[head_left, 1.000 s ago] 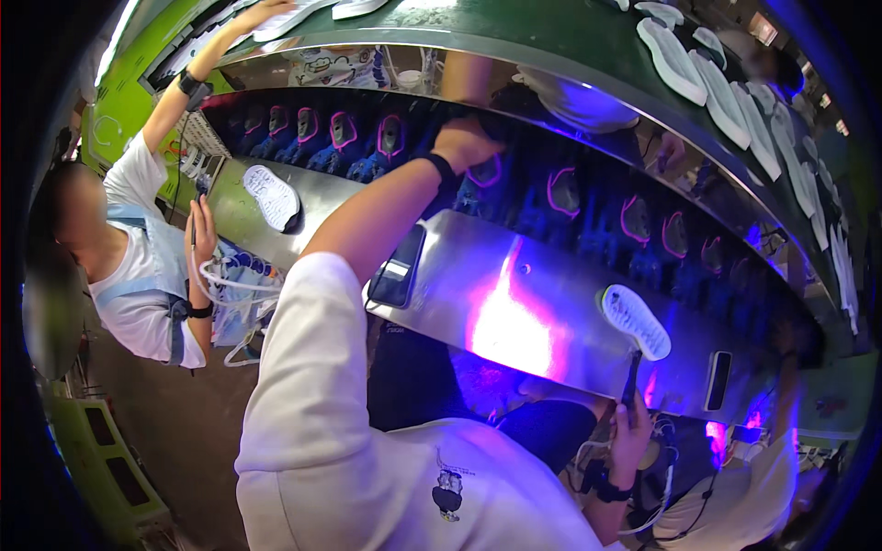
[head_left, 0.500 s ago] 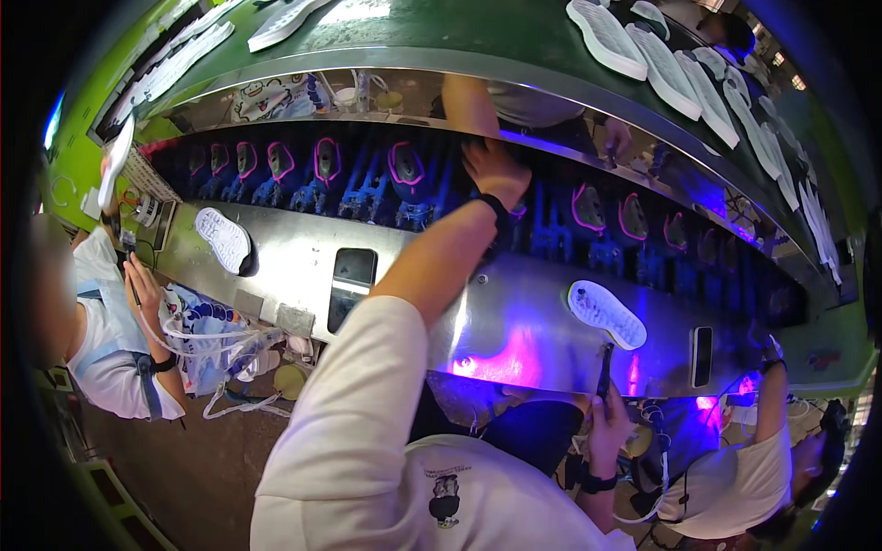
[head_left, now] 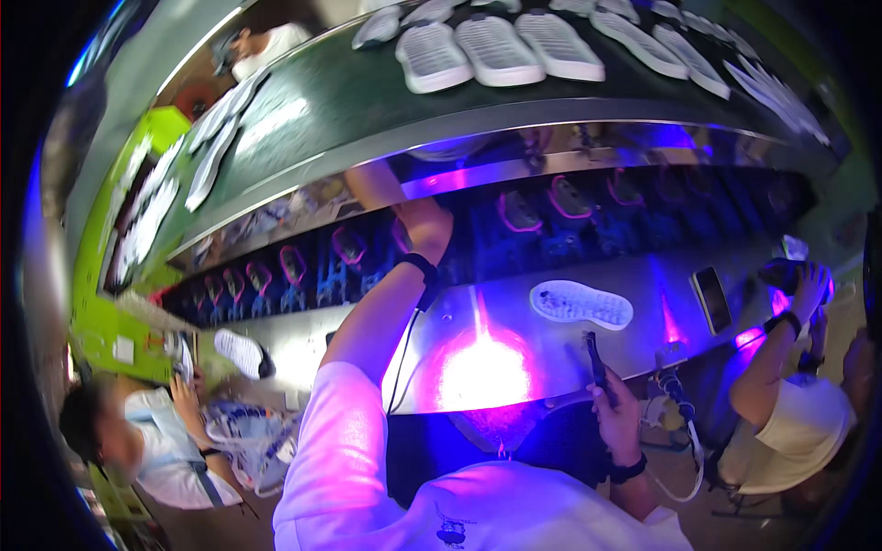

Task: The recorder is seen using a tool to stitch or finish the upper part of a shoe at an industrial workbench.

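My left arm stretches forward over the steel ledge (head_left: 432, 321). My left hand (head_left: 426, 228) is in the dark trough, beside one of the pink-outlined, shoe-shaped pieces; its fingers are hidden. Closed low at the ledge's near edge, my right hand (head_left: 617, 415) grips a slim dark brush (head_left: 597, 360), which points up and away. Just beyond the brush tip, a white shoe sole (head_left: 581, 305) lies on the ledge with its patterned face up; tip and sole look slightly apart.
Several pink-outlined pieces (head_left: 292, 264) line the trough. White soles (head_left: 496, 50) rest on the green belt (head_left: 303, 124) above. A phone (head_left: 710, 300) lies at right. One person (head_left: 152, 441) works at left, another (head_left: 790, 404) at right. Purple light glares on the ledge.
The whole view has shifted, showing more of the upper belt. My left hand stays in the trough, its fingers now less visible. The purple glare is brighter. The right hand still grips the brush.
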Motion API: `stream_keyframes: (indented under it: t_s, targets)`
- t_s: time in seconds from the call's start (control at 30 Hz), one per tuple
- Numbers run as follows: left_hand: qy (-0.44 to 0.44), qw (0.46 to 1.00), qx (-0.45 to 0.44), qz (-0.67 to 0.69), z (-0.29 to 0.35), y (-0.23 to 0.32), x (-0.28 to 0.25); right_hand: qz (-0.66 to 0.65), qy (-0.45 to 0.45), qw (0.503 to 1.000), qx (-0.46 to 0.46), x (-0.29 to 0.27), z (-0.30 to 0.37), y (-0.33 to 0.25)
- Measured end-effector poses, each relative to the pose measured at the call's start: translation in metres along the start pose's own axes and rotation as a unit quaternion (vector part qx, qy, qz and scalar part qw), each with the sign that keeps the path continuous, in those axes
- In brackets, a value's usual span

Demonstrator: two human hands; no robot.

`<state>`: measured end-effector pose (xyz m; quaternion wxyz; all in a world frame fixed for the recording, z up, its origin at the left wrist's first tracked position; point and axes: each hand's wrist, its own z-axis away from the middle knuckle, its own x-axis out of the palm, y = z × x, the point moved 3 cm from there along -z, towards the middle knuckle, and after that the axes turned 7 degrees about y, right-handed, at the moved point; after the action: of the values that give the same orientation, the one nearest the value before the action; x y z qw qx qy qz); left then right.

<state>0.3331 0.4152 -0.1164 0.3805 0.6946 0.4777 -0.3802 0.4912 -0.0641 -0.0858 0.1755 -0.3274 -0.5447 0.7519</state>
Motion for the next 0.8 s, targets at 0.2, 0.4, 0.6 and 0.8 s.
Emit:
stream_keyframes:
  t_s: [0.2,0.4,0.6,0.8]
  targets:
    - [-0.121,0.977,-0.048,0.170,0.013,0.097,0.033,-0.024,0.030,0.999,-0.011,-0.005,0.008,0.003]
    - [-0.212,0.764,-0.230,0.564,0.035,0.062,0.018,-0.060,0.036,0.998,0.004,-0.027,0.015,0.006]
    - [-0.233,0.830,0.076,0.501,0.177,-0.053,-0.122,-0.037,0.071,0.992,-0.099,-0.025,0.010,0.018]
    - [-0.299,0.828,0.364,0.303,0.223,-0.017,-0.228,-0.008,0.045,0.990,-0.134,-0.010,0.003,-0.007]
